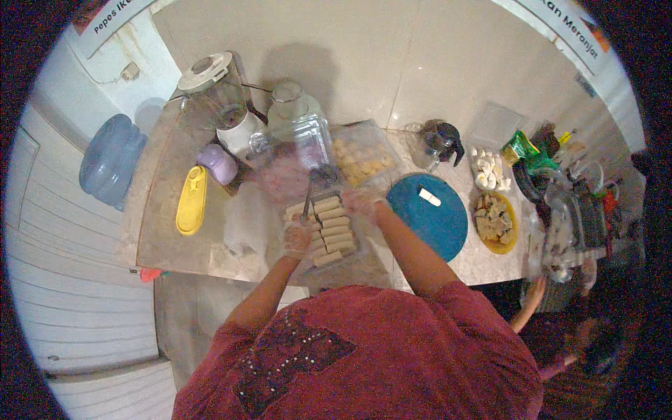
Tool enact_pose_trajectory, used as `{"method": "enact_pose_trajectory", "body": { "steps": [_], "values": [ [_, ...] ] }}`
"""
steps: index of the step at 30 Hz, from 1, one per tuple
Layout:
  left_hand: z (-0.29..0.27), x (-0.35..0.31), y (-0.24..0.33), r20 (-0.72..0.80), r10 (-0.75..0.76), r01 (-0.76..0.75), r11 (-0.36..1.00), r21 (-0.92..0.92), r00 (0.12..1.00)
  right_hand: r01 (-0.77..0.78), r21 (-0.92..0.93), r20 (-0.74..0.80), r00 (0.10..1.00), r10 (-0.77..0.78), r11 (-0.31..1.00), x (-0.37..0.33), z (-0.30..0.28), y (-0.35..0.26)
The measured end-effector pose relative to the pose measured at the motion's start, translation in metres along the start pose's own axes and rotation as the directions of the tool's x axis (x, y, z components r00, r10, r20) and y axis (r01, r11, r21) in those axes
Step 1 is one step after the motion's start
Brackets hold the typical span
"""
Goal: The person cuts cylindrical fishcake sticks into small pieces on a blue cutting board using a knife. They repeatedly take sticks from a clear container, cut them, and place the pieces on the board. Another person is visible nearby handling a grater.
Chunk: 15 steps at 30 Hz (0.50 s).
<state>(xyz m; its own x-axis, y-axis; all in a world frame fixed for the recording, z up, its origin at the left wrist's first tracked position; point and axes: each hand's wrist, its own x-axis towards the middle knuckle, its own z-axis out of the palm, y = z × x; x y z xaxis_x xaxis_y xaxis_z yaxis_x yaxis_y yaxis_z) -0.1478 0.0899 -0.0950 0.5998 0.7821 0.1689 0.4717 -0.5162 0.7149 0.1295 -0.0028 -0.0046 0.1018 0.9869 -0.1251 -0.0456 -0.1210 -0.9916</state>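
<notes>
Pale rolls (334, 220) lie side by side in two columns in a clear plastic tray (337, 264) at the counter's front. My left hand (297, 238), in a clear plastic glove, is closed at the tray's left side. A thin dark utensil (308, 199) rises from its fingers and leans over the rolls; its exact kind is unclear. My right hand (364, 206), also gloved, is by the tray's far right corner; its fingers are blurred, so their grip does not show. Beyond the tray sits a clear container of yellowish pieces (364, 159).
A blue round board (434, 227) with a white piece (429, 196) lies to the right, beside a yellow bowl of pale pieces (495, 222). A blender (231, 119), clear jar (292, 115) and yellow lid-like item (191, 201) stand left. Another person's arm (530, 304) shows at lower right.
</notes>
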Motion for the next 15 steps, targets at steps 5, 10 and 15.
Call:
{"method": "enact_pose_trajectory", "body": {
  "steps": [5,10,15],
  "values": [
    [0.013,0.008,-0.067,0.122,0.182,-0.218,0.854,0.472,0.976,-0.05,-0.599,-0.128,0.991,-0.034,0.799,0.026,0.043,0.021],
    [-0.004,0.014,-0.061,0.225,0.388,-0.448,0.735,0.509,0.894,-0.126,-0.778,-0.138,0.99,0.028,0.616,0.054,0.044,0.024],
    [-0.032,0.02,-0.033,0.351,0.257,-0.403,0.798,0.449,0.9,-0.165,-0.83,-0.145,0.986,0.08,0.533,0.071,0.044,0.035]
  ]
}}
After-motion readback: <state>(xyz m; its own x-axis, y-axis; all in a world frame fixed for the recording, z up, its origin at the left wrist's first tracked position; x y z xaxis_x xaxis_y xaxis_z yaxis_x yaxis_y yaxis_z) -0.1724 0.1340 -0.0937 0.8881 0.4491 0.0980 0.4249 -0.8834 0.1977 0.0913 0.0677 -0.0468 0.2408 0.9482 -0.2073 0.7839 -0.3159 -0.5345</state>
